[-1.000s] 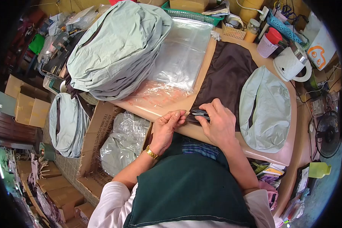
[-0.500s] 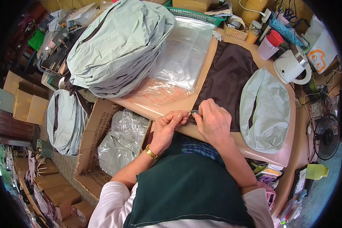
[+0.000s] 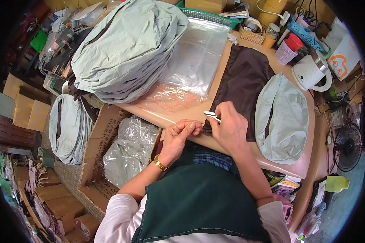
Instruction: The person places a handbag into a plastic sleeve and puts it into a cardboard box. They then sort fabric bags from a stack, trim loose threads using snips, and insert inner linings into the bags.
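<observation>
Dark brown fabric (image 3: 245, 77) lies on the tan table, its lower left corner by my hands. My left hand (image 3: 182, 131) pinches something small at that corner, probably an edge or thread, too small to make out. In my right hand (image 3: 230, 123) is a small pair of metal snips (image 3: 212, 116), their tips pointing left just above the corner. A pale green fabric piece (image 3: 282, 119) with a dark slit rests to the right of the brown fabric. Clear plastic bags (image 3: 196, 56) lie at the back left, beside a large pile of pale green fabric (image 3: 125, 48).
An open cardboard box (image 3: 96, 150) with plastic-wrapped items stands left of my lap. More pale fabric (image 3: 69, 129) sits further left. A white kettle (image 3: 309, 71), a pink cup (image 3: 286, 52) and a green basket (image 3: 211, 17) line the back; a black fan (image 3: 347, 146) is at right.
The snips in my right hand have moved from the corner to slightly above it and now show pale blades. My left hand stays pinched at nearly the same place.
</observation>
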Demonstrator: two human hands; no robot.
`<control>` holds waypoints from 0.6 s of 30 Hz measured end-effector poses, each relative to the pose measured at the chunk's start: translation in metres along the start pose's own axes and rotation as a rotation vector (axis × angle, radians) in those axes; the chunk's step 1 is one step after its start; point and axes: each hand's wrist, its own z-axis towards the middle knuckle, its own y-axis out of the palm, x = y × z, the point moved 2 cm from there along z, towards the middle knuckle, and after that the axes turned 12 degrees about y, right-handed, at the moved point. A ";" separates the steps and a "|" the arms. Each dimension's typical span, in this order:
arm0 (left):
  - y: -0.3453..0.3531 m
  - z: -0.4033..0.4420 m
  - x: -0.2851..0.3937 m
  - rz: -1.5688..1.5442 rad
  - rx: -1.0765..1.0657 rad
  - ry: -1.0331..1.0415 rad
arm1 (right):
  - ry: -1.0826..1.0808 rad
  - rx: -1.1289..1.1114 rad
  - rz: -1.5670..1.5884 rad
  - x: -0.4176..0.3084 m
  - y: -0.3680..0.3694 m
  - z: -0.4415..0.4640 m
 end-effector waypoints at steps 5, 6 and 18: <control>-0.010 0.003 -0.007 0.016 0.003 0.032 | 0.168 -0.169 0.146 0.040 0.014 0.013; -0.012 0.003 -0.011 -0.056 0.021 -0.031 | 0.158 -0.186 0.106 0.046 0.019 0.012; -0.009 0.019 -0.025 -0.168 0.120 -0.132 | 0.076 -0.099 0.247 0.053 0.038 0.008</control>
